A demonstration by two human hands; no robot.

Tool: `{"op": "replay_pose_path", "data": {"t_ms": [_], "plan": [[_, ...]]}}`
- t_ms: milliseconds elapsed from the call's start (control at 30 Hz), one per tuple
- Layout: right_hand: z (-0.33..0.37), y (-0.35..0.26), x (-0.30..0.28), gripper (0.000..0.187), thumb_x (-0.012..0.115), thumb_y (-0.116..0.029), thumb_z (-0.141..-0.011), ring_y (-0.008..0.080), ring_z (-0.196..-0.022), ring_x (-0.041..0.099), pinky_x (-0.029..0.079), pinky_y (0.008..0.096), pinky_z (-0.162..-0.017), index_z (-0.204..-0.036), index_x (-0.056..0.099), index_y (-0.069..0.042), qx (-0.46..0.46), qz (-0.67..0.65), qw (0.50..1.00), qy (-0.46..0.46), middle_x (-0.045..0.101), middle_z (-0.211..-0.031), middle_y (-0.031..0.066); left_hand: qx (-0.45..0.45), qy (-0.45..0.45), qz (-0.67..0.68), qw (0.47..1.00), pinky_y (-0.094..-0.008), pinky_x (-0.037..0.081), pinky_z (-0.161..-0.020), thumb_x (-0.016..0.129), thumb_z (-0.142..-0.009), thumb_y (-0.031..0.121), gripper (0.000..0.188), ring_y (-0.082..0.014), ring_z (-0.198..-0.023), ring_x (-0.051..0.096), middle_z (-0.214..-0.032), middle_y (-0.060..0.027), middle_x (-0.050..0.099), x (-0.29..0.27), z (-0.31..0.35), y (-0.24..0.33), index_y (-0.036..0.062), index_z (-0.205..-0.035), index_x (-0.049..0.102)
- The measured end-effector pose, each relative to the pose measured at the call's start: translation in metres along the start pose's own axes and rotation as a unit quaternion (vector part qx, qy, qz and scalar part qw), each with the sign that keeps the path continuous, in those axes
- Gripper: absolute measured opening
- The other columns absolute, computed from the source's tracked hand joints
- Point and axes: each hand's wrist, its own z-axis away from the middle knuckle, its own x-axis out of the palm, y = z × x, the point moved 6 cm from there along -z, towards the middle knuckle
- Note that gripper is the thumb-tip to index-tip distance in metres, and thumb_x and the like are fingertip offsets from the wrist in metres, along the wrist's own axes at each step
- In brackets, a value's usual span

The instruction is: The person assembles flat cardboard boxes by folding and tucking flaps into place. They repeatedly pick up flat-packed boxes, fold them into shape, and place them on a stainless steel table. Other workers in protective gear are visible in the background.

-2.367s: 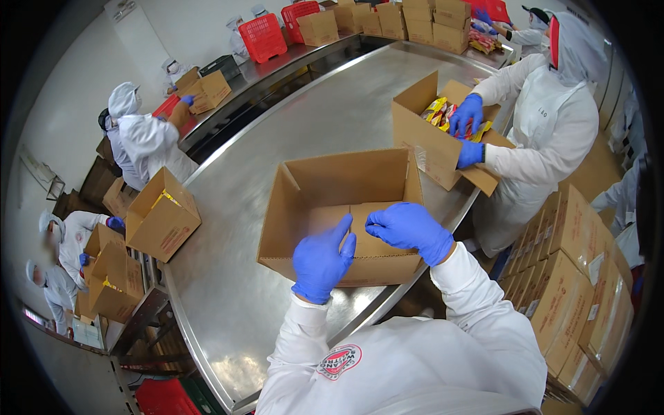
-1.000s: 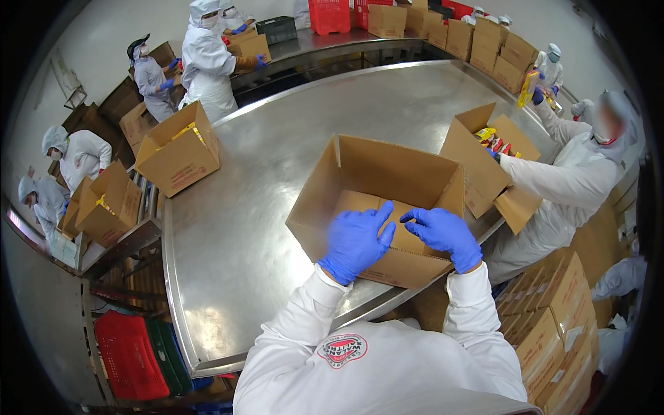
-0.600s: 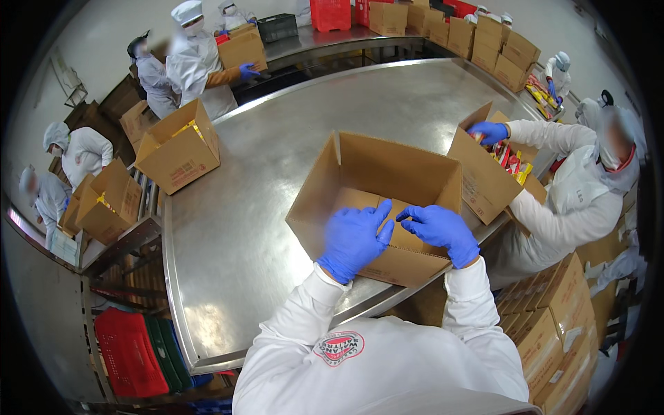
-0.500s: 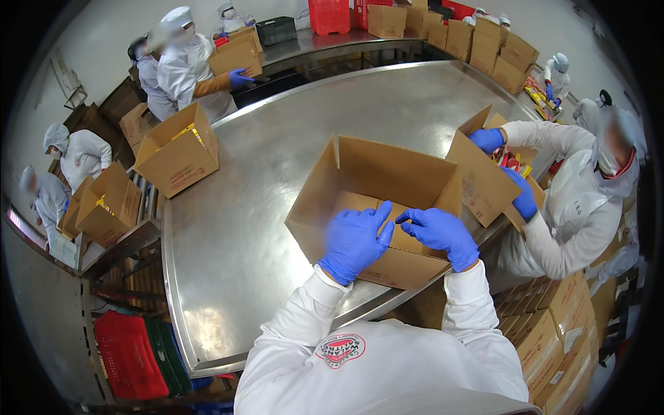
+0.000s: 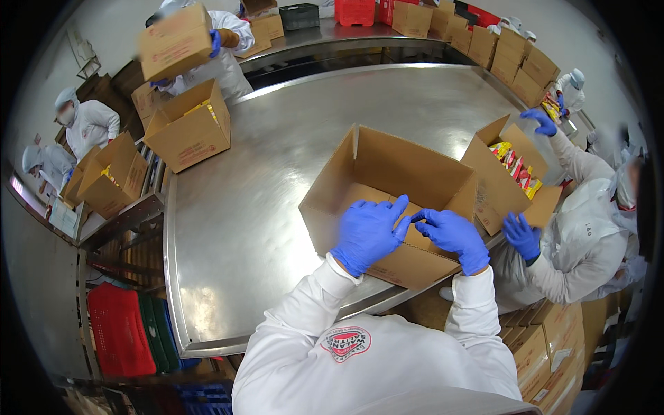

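An open cardboard box (image 5: 408, 162) stands on the steel table in front of me, its bare brown inner walls and bottom showing. Over its near side, my left hand (image 5: 370, 234) in a blue glove is open, with fingers stretched and thumb apart. Facing it, my right hand (image 5: 454, 240), also blue-gloved, is open with loosely bent fingers and nothing visible in it. The fingertips of the two hands come close together over the box opening. Whether either palm touches the near wall is hidden.
The steel table (image 5: 256, 166) stretches away and left. At right, a co-worker's hands (image 5: 522, 237) flank an open box (image 5: 486, 194) of red and yellow packets. Another open box (image 5: 183, 142) sits at the left edge; behind it a person lifts a box (image 5: 176, 45). Crates (image 5: 119, 330) stand lower left.
My view has shifted slightly; my hands keep nearly the same pose over the box. The co-worker at right has drawn both hands away from the packet box. The person at upper left has raised a box.
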Motion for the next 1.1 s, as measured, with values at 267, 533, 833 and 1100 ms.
{"op": "replay_pose_path", "data": {"t_ms": [267, 533, 833, 1100], "plan": [[0.002, -0.006, -0.002, 0.023, 0.056, -0.029, -0.09, 0.0311, -0.08, 0.065, 0.051, 0.0396, -0.069, -0.103, 0.066, -0.012, -0.02, 0.011, 1.0, 0.005, 0.068, -0.088, 0.013, 0.005, 0.018, 0.02, 1.0, -0.0345, 0.048, -0.065, 0.06, -0.084, 0.029, 0.035, -0.0204, -0.066, 0.061, -0.078, -0.0029, 0.065, -0.001, 0.001, -0.001, 0.0162, -0.116, 0.064], [0.004, -0.003, -0.001, 0.024, 0.053, -0.032, -0.089, 0.0329, -0.075, 0.064, 0.05, 0.0438, -0.066, -0.096, 0.065, -0.014, -0.078, 0.056, 0.991, 0.089, 0.066, -0.082, 0.0133, 0.023, 0.017, 0.043, 0.999, -0.0357, 0.049, -0.064, 0.062, -0.083, 0.025, 0.031, -0.0248, -0.066, 0.062, -0.081, -0.0065, 0.068, -0.006, -0.003, 0.003, 0.0184, -0.114, 0.067], [0.023, -0.014, -0.013, 0.018, 0.053, -0.023, -0.084, 0.0284, -0.058, 0.059, 0.046, 0.0422, -0.055, -0.085, 0.067, -0.012, -0.077, 0.034, 0.993, 0.085, 0.063, -0.07, 0.0123, 0.023, -0.088, 0.053, 0.994, -0.0358, 0.049, -0.068, 0.06, -0.085, 0.019, 0.035, -0.0272, -0.071, 0.061, -0.091, -0.0096, 0.068, -0.003, -0.011, 0.019, 0.0133, -0.119, 0.065], [0.022, -0.02, -0.004, 0.018, 0.055, -0.022, -0.08, 0.0303, -0.074, 0.064, 0.048, 0.0435, -0.067, -0.085, 0.068, -0.01, -0.015, 0.062, 0.997, 0.03, 0.065, -0.074, 0.0091, 0.199, 0.033, 0.138, 0.97, -0.0465, 0.034, -0.103, 0.053, -0.084, 0.005, 0.048, -0.0325, -0.115, 0.053, -0.124, -0.0122, 0.06, -0.042, -0.033, 0.077, 0.0046, -0.131, 0.052]]}}
